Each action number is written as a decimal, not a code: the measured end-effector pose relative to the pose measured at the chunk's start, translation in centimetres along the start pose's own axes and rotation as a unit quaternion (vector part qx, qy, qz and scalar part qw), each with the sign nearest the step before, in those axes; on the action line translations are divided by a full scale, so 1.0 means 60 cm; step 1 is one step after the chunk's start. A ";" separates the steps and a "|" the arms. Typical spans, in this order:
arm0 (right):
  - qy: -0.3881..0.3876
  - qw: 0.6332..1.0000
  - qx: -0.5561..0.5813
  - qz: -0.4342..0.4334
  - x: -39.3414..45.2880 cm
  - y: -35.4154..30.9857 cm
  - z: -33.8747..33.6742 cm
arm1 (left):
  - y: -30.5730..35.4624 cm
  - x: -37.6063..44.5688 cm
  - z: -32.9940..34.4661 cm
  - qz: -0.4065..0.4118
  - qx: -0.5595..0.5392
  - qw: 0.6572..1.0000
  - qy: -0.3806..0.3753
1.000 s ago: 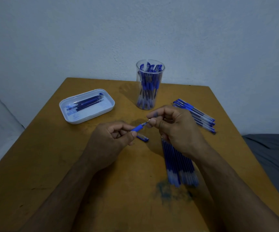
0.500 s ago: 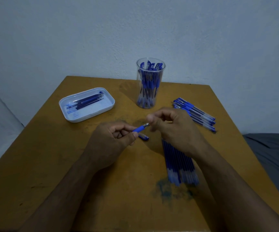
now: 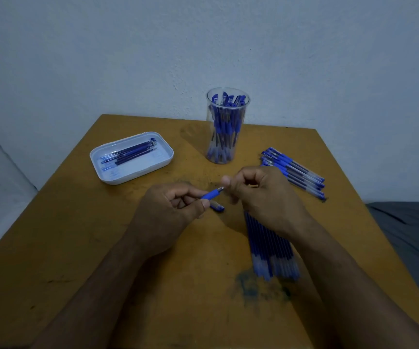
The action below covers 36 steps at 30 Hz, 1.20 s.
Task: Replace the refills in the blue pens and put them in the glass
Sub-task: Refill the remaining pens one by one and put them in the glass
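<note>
The left hand (image 3: 168, 210) grips a blue pen (image 3: 211, 194) above the middle of the bench (image 3: 60, 248). Its fingers are curled round the barrel and the thumb presses on the blue grip sleeve. The tip end of the pen points up and to the right, toward the right hand (image 3: 261, 195).

The right hand meets the pen at its metal tip. Its fingers are curled, with thumb and forefinger pressed together at the tip. Whether they pinch the tip piece or the refill cannot be told.

A small blue pen part (image 3: 217, 206) lies on the bench just below the held pen, beside the left thumb.

A clear glass (image 3: 227, 127) stands upright near the far edge of the bench, beyond both hands. It holds many blue pens standing on end.

A row of blue pens (image 3: 295, 172) lies flat on the bench to the right of the glass, partly behind the right hand. A bundle of blue refills (image 3: 270, 253) lies side by side on the bench under the right wrist, with their clear ends toward the near edge.

A white tray (image 3: 128, 178) sits at the left of the bench, well apart from the hands. It holds several dark refills (image 3: 130, 154).

Printing on the pens and on the tray floor is too small to read.
</note>
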State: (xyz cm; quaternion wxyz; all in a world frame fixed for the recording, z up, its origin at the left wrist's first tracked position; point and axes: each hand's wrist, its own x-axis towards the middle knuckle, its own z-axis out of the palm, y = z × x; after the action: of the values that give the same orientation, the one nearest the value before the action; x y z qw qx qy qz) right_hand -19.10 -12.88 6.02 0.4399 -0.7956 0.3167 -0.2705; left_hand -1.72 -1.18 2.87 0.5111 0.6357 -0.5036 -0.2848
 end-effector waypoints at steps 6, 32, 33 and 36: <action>-0.022 0.999 0.025 -0.006 -0.001 -0.003 -0.007 | -0.002 0.002 -0.002 0.010 0.013 1.000 0.006; 0.015 0.990 0.115 0.085 -0.002 -0.003 0.003 | -0.008 0.000 0.010 0.132 0.176 0.971 0.091; 0.019 0.993 0.080 0.082 -0.002 -0.003 0.006 | -0.011 0.001 0.011 0.108 0.156 0.977 0.098; 0.021 0.981 -0.183 0.054 0.000 -0.002 0.020 | -0.016 0.009 0.009 0.023 0.091 0.986 0.136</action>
State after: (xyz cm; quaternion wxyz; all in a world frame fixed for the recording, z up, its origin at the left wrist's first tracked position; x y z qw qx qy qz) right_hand -18.21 -12.18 5.54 0.2941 -0.8387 0.4123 -0.2001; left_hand -1.68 -1.92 1.87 0.5216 0.7003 -0.4677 -0.1371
